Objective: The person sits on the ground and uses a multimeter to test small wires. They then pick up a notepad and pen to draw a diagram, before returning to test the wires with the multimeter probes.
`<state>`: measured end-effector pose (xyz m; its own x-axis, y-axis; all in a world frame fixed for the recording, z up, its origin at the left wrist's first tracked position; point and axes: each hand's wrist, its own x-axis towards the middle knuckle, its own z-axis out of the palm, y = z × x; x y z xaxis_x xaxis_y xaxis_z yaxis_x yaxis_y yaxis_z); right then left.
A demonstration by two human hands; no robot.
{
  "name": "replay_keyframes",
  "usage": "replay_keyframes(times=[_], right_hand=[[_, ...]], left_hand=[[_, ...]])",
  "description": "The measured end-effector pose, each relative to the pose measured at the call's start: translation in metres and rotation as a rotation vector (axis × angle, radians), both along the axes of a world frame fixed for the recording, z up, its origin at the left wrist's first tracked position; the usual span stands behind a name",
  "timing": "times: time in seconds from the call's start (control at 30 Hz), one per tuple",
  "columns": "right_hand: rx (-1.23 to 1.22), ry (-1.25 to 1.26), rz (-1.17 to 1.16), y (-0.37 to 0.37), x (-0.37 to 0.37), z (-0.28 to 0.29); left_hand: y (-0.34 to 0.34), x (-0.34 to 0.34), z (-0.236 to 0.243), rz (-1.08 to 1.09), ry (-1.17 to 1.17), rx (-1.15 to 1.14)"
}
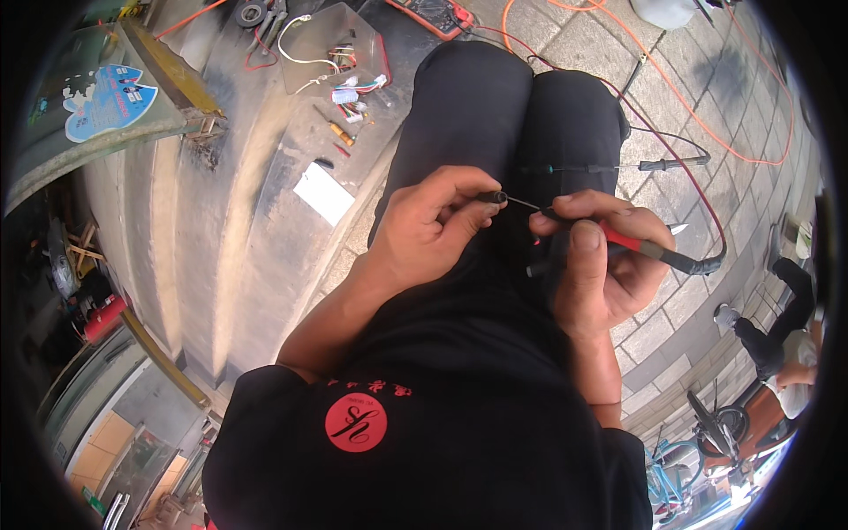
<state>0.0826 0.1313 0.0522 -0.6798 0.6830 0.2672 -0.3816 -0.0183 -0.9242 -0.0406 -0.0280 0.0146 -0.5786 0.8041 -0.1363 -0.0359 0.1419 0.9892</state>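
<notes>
My left hand (426, 225) pinches a small black cylindrical piece (499, 198) between thumb and fingertips, above my lap. A red-and-black test probe (623, 238) is held in my right hand (609, 274), and its thin metal tip meets the end of the black piece. A dark red lead (717, 221) runs from the probe's back end up toward the multimeter (431, 13). Beyond my right fingers shows a pointed metal tip (678, 229); what it belongs to is hidden. A second, dark probe (583, 168) lies across my right thigh.
On the step at left sit a clear plastic box (338, 49) with small parts, a yellow-handled tool (341, 133) and a white card (324, 193). An orange cable (680, 97) curves over the paving. At the right are a person's legs (777, 327) and a bicycle (676, 468).
</notes>
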Motion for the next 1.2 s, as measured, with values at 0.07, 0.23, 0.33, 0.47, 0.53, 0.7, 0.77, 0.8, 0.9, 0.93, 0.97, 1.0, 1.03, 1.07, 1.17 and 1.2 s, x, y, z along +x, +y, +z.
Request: replay_keyframes(times=[0.07,0.23,0.33,0.47,0.53,0.7,0.77,0.8,0.9,0.93,0.97,1.0,1.03,1.07,1.17,1.2], right_hand=[[-0.040,-0.020,-0.015,0.000,0.004,0.003],[-0.127,-0.123,-0.035,0.004,0.011,0.010],[-0.123,-0.167,-0.019,0.006,0.014,0.011],[-0.126,-0.197,0.000,0.000,0.014,0.013],[-0.110,-0.205,0.017,0.000,0.015,0.012],[-0.126,-0.182,0.031,0.000,0.016,0.009],[-0.139,-0.190,0.035,-0.001,0.018,0.009],[-0.142,-0.197,0.034,-0.001,0.018,0.011],[-0.139,-0.216,0.018,0.000,0.022,0.008],[-0.133,-0.219,0.015,0.001,0.024,0.007],[-0.133,-0.222,0.014,0.003,0.026,0.006],[-0.132,-0.226,0.013,0.004,0.028,0.004],[-0.130,-0.233,0.012,0.005,0.030,0.004],[-0.129,-0.240,0.001,0.005,0.032,0.003],[-0.123,-0.251,-0.023,0.007,0.035,0.000],[-0.121,-0.249,-0.025,0.008,0.036,-0.001]], left_hand=[[0.000,-0.001,0.000,0.002,-0.010,0.007],[-0.001,0.000,0.000,0.021,-0.030,0.072],[-0.003,0.000,-0.001,0.014,-0.033,0.084],[-0.006,-0.001,-0.004,0.012,-0.039,0.108],[-0.005,0.001,-0.006,0.040,-0.048,0.136],[-0.003,0.005,-0.007,0.094,-0.071,0.161],[-0.005,0.005,-0.006,0.094,-0.066,0.152],[-0.005,0.005,-0.005,0.093,-0.062,0.148],[-0.006,0.000,-0.006,0.017,-0.044,0.132],[-0.006,0.000,-0.005,0.027,-0.042,0.119],[-0.006,0.001,-0.004,0.036,-0.040,0.107],[-0.006,0.001,-0.003,0.046,-0.038,0.095],[-0.005,0.002,-0.003,0.046,-0.029,0.100],[-0.005,0.001,-0.003,0.046,-0.020,0.104],[-0.005,0.001,-0.004,0.043,-0.002,0.118],[-0.005,0.001,-0.004,0.041,0.003,0.122]])
